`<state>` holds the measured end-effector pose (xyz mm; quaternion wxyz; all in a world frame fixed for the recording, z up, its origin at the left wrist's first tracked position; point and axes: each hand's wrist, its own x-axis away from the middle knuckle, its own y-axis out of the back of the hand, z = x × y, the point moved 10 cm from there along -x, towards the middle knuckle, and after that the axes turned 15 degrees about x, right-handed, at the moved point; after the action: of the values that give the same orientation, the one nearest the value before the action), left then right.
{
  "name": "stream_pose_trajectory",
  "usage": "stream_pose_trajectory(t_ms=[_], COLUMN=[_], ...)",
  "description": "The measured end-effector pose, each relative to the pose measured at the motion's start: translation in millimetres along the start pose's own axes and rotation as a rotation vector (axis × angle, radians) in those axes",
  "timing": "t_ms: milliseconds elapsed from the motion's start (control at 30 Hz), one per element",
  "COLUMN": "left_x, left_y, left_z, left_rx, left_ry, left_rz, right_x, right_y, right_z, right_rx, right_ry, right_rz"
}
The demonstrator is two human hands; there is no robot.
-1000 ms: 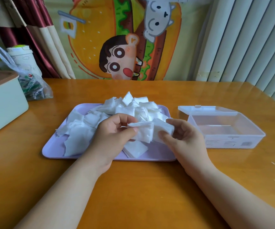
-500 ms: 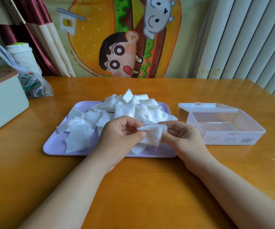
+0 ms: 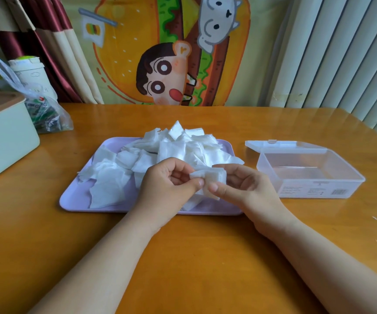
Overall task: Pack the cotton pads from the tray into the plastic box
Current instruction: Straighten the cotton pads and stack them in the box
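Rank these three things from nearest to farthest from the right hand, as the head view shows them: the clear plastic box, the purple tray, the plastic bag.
1. Purple tray: under the right hand, which pinches cotton pads over the tray's near right corner.
2. Plastic box: just right of the hand, apart from it, lid open.
3. Plastic bag: far left, near the back of the table.

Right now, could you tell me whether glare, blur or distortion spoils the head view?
Head view: wide-angle stretch leans the blinds; light is soft, with a mild sheen on the table; the white pads on the tray look washed out; left hand and right hand are sharp.
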<state>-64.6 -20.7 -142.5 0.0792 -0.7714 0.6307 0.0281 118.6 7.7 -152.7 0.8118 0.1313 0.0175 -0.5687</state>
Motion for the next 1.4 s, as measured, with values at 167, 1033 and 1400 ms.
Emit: stream_pose_trajectory(t_ms=[167, 1033, 1400], left_x=[0.6, 7.7, -24.7], left_y=[-7.6, -40.0, -98.4], left_z=[-2.4, -38.2, -45.3], left_rx=[-0.056, -0.260, 0.065], left_ry=[0.007, -0.339, 0.012], left_rz=[0.088, 0.118, 0.223], right_x=[-0.7, 7.0, -0.8], right_y=[9.1, 4.8, 81.1], right_z=[2.4, 18.6, 35.5], right_rx=[0.175, -0.120, 0.012], right_ry=[0.075, -0.133, -0.123], right_rz=[-0.096, -0.062, -0.098])
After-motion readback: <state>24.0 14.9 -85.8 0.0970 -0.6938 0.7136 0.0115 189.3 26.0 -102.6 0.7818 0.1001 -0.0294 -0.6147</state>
